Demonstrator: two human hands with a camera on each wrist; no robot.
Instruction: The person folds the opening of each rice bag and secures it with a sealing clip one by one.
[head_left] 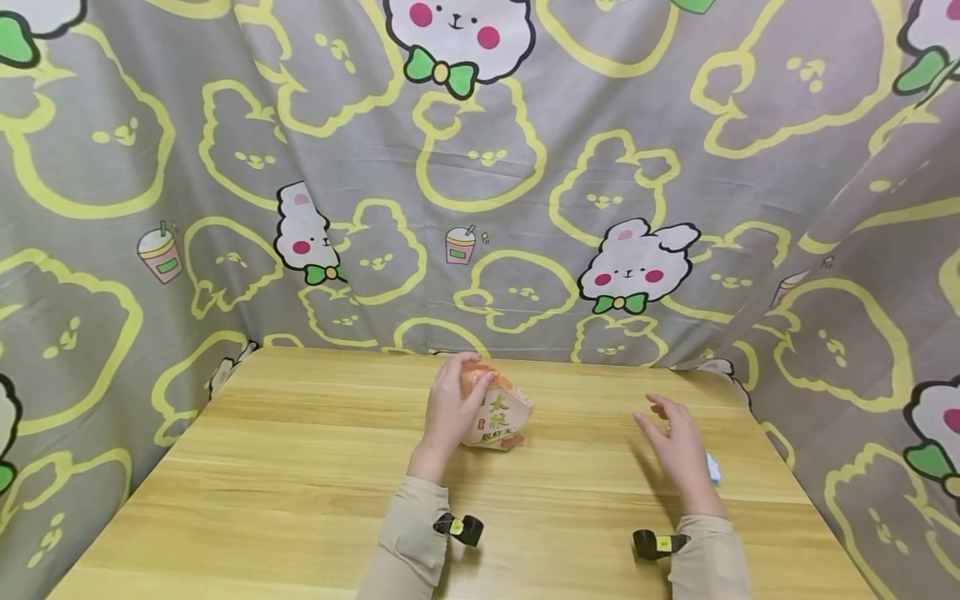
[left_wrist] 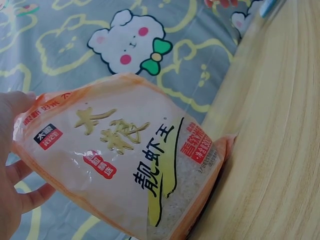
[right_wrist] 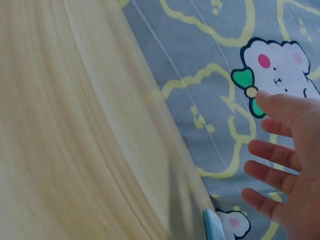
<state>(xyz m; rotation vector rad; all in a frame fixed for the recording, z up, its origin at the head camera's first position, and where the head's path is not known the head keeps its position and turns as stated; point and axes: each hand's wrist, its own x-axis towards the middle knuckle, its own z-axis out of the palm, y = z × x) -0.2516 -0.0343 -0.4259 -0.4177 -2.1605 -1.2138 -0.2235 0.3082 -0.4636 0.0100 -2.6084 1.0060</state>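
Note:
A bag of rice (head_left: 501, 421) stands slightly tilted on the table, left of the right hand. It is pale with orange edges, and grains show through a window low on its front in the left wrist view (left_wrist: 172, 197). My left hand (head_left: 450, 406) grips the bag by its upper part, thumb on the near side; some fingers are hidden behind it. Off to the right, my right hand (head_left: 678, 446) hovers over the table with fingers spread and slightly bent, holding nothing. Close beside its wrist lies a small light-blue object (head_left: 713, 469), partly hidden, kind unclear.
The wooden table (head_left: 285, 467) runs back to a grey patterned curtain (head_left: 517, 233), which also hangs along both sides. Black cameras are strapped to the left wrist (head_left: 459, 528) and right wrist (head_left: 658, 544).

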